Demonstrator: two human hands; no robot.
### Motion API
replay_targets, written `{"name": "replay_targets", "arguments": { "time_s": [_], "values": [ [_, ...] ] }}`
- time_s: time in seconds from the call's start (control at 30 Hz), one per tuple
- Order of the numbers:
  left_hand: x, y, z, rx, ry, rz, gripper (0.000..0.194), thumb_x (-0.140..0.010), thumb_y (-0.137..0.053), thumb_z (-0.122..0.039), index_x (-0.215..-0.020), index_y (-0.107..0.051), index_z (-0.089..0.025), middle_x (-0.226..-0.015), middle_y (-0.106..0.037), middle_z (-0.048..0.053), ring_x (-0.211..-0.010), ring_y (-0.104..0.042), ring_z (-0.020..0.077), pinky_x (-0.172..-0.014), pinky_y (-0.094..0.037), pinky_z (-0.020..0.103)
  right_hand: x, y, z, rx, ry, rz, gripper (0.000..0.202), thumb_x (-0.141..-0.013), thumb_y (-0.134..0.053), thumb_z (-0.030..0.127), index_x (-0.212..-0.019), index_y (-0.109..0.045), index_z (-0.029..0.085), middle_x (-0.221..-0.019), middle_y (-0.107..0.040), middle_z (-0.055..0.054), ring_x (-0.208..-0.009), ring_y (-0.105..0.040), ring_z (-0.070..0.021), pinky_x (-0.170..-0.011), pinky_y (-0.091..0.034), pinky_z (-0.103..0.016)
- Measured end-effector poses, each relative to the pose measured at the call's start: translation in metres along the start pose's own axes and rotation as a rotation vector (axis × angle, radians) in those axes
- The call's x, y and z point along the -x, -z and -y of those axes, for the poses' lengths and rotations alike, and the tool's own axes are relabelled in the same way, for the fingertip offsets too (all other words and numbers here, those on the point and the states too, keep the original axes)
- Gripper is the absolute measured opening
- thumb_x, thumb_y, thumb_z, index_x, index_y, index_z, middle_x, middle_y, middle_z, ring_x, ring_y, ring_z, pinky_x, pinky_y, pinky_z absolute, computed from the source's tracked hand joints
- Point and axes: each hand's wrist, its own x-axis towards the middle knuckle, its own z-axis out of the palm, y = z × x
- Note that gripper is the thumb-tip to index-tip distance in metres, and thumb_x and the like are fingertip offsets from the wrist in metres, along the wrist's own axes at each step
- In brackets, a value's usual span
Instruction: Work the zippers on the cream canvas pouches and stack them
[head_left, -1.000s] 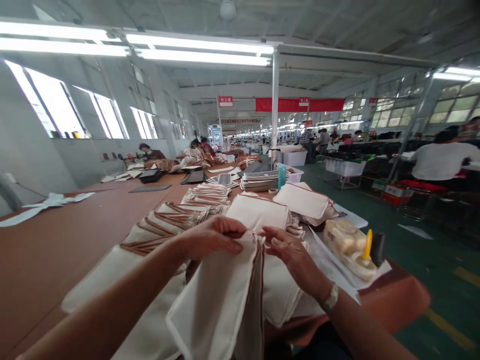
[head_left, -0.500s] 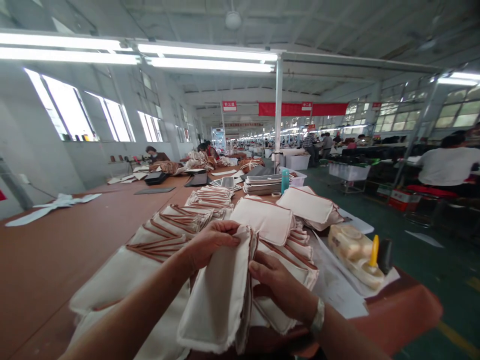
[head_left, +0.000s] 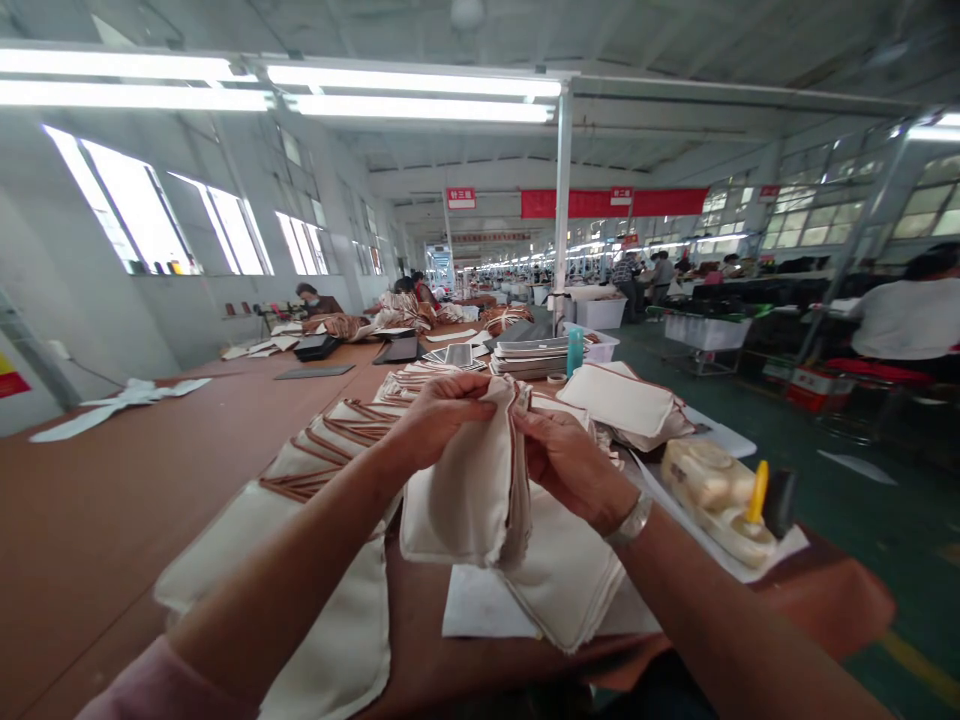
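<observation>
Between my hands, above the table, hangs a small stack of cream fabric panels (head_left: pixel 457 490) with brown-edged tops. My left hand (head_left: pixel 450 415) is closed on its upper left part, thumb on the front panel. At the upper right edge, my right hand (head_left: pixel 566 455) pinches the same stack, its fingers partly hidden behind. Below and to the right lie more cream panels (head_left: pixel 570 575) on white paper. Left of my hands, overlapping cream panels with brown edging (head_left: pixel 330 450) spread in a row, partly covered by my left forearm.
The brown table (head_left: pixel 142 480) stretches left and away. At right stand a yellowish plastic container (head_left: pixel 705 480), a yellow-handled tool (head_left: pixel 757 492) and a pile of cream panels (head_left: pixel 622 400). Farther back are a teal bottle (head_left: pixel 574 352) and stacked flat pieces (head_left: pixel 529 358). Other people sit in the background.
Both hands have raised the stack of panels up and slightly right, away from the table. More white paper and the panels beneath now show. The camera view has shifted slightly.
</observation>
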Motion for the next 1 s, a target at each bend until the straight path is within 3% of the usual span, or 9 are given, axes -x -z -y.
{"name": "replay_targets", "arguments": {
  "time_s": [0.27,0.4,0.47,0.57,0.67,0.7,0.8,0.9,1.0],
  "values": [
    [0.003,0.001,0.03,0.041,0.15,0.037,0.031,-0.06,-0.079,-0.018,-0.09,-0.072,-0.011,-0.079,-0.07,0.007,-0.059,-0.063,0.017,-0.055,-0.048,0.024,-0.001,0.062,-0.064,0.411,-0.048,-0.361,0.025,-0.095,-0.06,0.031,-0.113,-0.062,0.015,-0.113,-0.064,-0.007,-0.095,-0.065,-0.0215,-0.081,-0.055,-0.04],
    [0.035,-0.015,0.019,0.034,0.253,0.129,0.039,-0.062,-0.079,-0.018,-0.1,-0.071,-0.012,-0.083,-0.07,0.009,-0.064,-0.065,0.02,-0.059,-0.051,0.026,0.009,0.103,-0.064,0.534,-0.038,-0.571,0.029,-0.095,-0.059,0.029,-0.122,-0.058,0.018,-0.128,-0.057,-0.01,-0.109,-0.059,-0.0257,-0.092,-0.05,-0.047],
    [0.055,-0.026,0.018,0.016,0.363,0.221,0.038,-0.064,-0.081,-0.022,-0.099,-0.072,-0.012,-0.085,-0.07,0.009,-0.066,-0.065,0.0195,-0.06,-0.05,0.026,0.024,0.11,-0.057,0.559,-0.001,-0.61,0.035,-0.094,-0.06,0.028,-0.126,-0.054,0.017,-0.136,-0.051,-0.013,-0.121,-0.051,-0.0299,-0.1,-0.043,-0.052],
    [0.08,-0.044,0.032,-0.049,0.491,0.323,0.034,-0.068,-0.083,-0.032,-0.093,-0.073,-0.011,-0.082,-0.069,0.007,-0.066,-0.059,0.0143,-0.059,-0.045,0.021,0.064,0.091,-0.045,0.556,0.061,-0.529,0.039,-0.092,-0.058,0.031,-0.128,-0.053,0.017,-0.136,-0.051,-0.014,-0.127,-0.044,-0.0301,-0.108,-0.034,-0.048],
    [0.094,-0.058,0.052,-0.11,0.499,0.378,0.038,-0.068,-0.084,-0.039,-0.09,-0.073,-0.01,-0.077,-0.065,0.003,-0.063,-0.051,0.0102,-0.057,-0.039,0.017,0.112,0.047,-0.039,0.455,0.037,-0.243,0.03,-0.092,-0.055,0.039,-0.116,-0.063,0.022,-0.11,-0.066,-0.006,-0.105,-0.06,-0.0245,-0.093,-0.048,-0.036],
    [0.096,-0.061,0.057,-0.118,0.492,0.4,0.039,-0.068,-0.084,-0.04,-0.09,-0.073,-0.01,-0.076,-0.063,0.002,-0.063,-0.049,0.0094,-0.057,-0.037,0.017,0.126,0.033,-0.038,0.327,-0.016,-0.076,0.029,-0.092,-0.055,0.037,-0.116,-0.062,0.022,-0.106,-0.066,-0.005,-0.1,-0.061,-0.0231,-0.088,-0.049,-0.034],
    [0.098,-0.067,0.055,-0.12,0.463,0.475,0.037,-0.073,-0.081,-0.04,-0.092,-0.072,-0.009,-0.076,-0.061,0.001,-0.064,-0.047,0.0088,-0.058,-0.035,0.017,0.153,0.002,-0.04,-0.006,-0.089,0.079,0.027,-0.091,-0.058,0.034,-0.114,-0.059,0.021,-0.1,-0.064,-0.003,-0.09,-0.057,-0.0187,-0.077,-0.046,-0.028],
    [0.097,-0.067,0.038,-0.12,0.439,0.561,0.035,-0.077,-0.078,-0.04,-0.092,-0.072,-0.009,-0.077,-0.06,0.002,-0.067,-0.048,0.0104,-0.062,-0.037,0.019,0.158,-0.002,-0.044,-0.147,-0.063,0.089,0.029,-0.088,-0.062,0.041,-0.107,-0.057,0.019,-0.092,-0.058,-0.001,-0.081,-0.051,-0.015,-0.068,-0.042,-0.024],
    [0.098,-0.063,0.026,-0.157,0.434,0.593,0.035,-0.079,-0.075,-0.041,-0.095,-0.071,-0.009,-0.078,-0.06,0.003,-0.07,-0.048,0.0116,-0.066,-0.038,0.021,0.155,0.007,-0.048,-0.066,-0.09,0.099,0.029,-0.091,-0.058,0.047,-0.102,-0.054,0.02,-0.08,-0.05,0.002,-0.067,-0.043,-0.0115,-0.056,-0.035,-0.02]
  ]
}}
